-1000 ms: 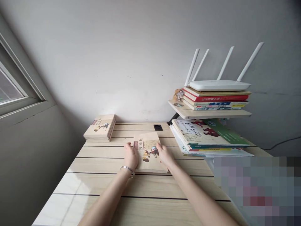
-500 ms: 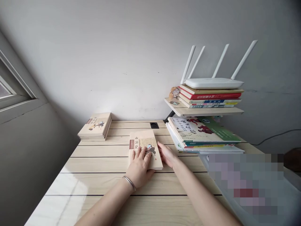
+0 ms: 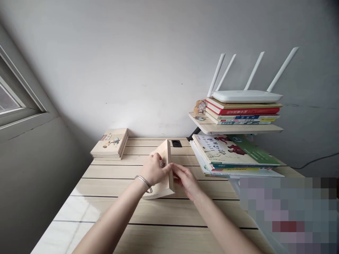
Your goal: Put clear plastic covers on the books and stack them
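A cream paperback book [image 3: 162,187] with an illustrated cover is tilted up on the desk, its right side raised and its thick page edge facing right. My left hand [image 3: 154,170] lies over the cover with bent fingers, and its thumb reaches the raised right edge. At that same edge, my right hand [image 3: 187,180] grips the book between thumb and fingers, some of which are hidden behind it. Most of the cover picture is covered by my left hand.
A stack of similar cream books [image 3: 109,143] sits at the back left of the slatted desk [image 3: 106,208]. On the right, large books [image 3: 225,150] lie under a small shelf [image 3: 235,129] bearing more books and a white router [image 3: 246,96]. A black socket [image 3: 176,143] is behind.
The book went from lying flat to tilted with its right side up. My left hand's fingers curled and its thumb moved to the right edge. The camera view shifted slightly.
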Demonstrator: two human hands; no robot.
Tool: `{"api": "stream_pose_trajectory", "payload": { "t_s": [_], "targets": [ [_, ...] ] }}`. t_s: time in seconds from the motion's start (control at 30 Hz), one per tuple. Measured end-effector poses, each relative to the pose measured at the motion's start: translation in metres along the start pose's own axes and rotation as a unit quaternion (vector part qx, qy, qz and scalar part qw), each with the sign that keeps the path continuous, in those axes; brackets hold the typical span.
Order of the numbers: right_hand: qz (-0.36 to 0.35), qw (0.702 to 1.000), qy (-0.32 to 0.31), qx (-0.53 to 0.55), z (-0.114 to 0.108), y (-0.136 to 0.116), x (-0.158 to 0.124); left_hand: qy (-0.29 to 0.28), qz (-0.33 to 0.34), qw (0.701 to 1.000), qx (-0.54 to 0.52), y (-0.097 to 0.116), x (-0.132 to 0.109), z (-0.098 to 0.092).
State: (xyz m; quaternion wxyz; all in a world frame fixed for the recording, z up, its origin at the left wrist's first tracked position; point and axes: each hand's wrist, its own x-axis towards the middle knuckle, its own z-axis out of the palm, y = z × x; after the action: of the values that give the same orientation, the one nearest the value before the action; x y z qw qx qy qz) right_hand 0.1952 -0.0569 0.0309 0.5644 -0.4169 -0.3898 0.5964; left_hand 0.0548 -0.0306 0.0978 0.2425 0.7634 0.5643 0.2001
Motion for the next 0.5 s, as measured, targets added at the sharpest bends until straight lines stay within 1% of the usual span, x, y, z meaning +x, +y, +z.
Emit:
{"api": "stream_pose_trajectory", "payload": {
  "t_s": [0.13, 0.2, 0.37, 0.5],
  "targets": [
    [-0.015, 1.0, 0.015, -0.011, 0.005, 0.003, -0.001, -0.07, -0.053, 0.996, -0.023, 0.004, 0.016, -0.006],
    [-0.021, 1.0, 0.016, -0.013, 0.007, 0.004, -0.001, -0.092, -0.073, 0.992, -0.038, 0.004, 0.02, -0.006],
    [-0.037, 0.999, 0.003, -0.003, 0.01, 0.005, -0.001, -0.106, -0.085, 0.989, -0.062, 0.003, 0.021, -0.007],
    [-0.037, 0.999, 0.008, 0.005, 0.013, 0.005, -0.001, -0.11, -0.097, 0.988, -0.054, 0.004, 0.019, -0.013]
  ]
}}
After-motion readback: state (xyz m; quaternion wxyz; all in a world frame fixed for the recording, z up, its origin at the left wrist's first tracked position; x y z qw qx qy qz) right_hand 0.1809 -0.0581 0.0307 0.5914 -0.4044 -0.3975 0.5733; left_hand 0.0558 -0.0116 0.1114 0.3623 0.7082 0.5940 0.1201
